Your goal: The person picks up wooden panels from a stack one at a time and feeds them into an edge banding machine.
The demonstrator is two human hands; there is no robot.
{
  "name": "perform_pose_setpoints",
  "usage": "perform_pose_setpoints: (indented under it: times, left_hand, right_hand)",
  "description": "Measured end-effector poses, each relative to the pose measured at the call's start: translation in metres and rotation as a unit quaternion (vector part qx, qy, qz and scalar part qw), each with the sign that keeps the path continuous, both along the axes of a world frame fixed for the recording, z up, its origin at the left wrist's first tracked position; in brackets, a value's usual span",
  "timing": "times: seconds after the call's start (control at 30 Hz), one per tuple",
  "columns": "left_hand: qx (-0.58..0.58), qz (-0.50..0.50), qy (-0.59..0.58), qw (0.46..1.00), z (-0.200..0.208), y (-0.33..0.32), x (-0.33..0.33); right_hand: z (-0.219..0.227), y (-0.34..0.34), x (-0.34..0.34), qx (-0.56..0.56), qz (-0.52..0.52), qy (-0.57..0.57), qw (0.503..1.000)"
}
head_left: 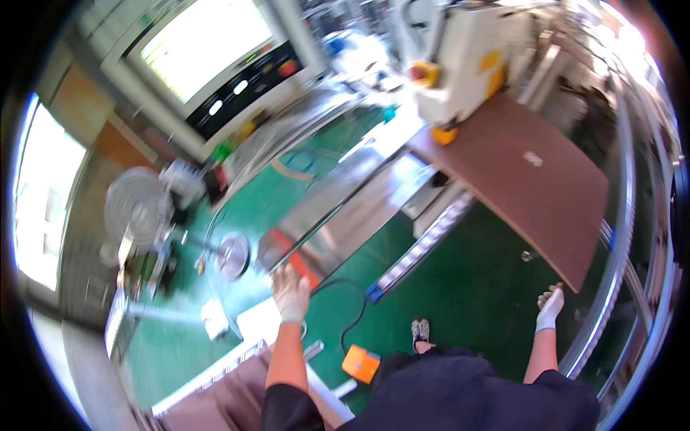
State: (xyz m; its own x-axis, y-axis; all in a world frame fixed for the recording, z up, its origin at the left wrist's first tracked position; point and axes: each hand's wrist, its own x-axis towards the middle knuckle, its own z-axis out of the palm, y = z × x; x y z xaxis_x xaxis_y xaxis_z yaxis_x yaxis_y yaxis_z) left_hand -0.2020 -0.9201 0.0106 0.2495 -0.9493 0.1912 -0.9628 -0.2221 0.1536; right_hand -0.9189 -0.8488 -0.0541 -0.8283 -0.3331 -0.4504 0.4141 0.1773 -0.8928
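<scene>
Pretty bright daylight overall, but the shot is smeared with motion blur, so nothing is really crisp. The window (39, 194) on the left is blown out to pure white, same with the big lit panel (205, 39) up top and the upper right corner. Shiny metal sheet (345, 208) in the middle throws pale glare. Heavy fisheye bending: straight edges curve near the rim, and the corners go black. Shadows on the green floor (467, 280) are soft and faint.

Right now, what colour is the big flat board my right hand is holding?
Reddish brown, seen best in the head view: the board held at its near corner by the right hand.
</scene>
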Motion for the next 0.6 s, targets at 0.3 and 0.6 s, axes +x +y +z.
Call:
perform_pose_setpoints:
  times: [0.3, 0.6]
  left_hand:
    - [-0.043, 0.006, 0.009, 0.999, 0.024, 0.064, -0.098]
    - [0.305, 0.406, 0.415, 0.755, -0.088, 0.498, -0.102]
  right_hand:
    - [-0.051, -0.004, 0.242, 0.124, 0.809, 0.042, 0.573]
    - [-0.106, 0.015, 0.227, 0.313, 0.772, 0.024, 0.552]
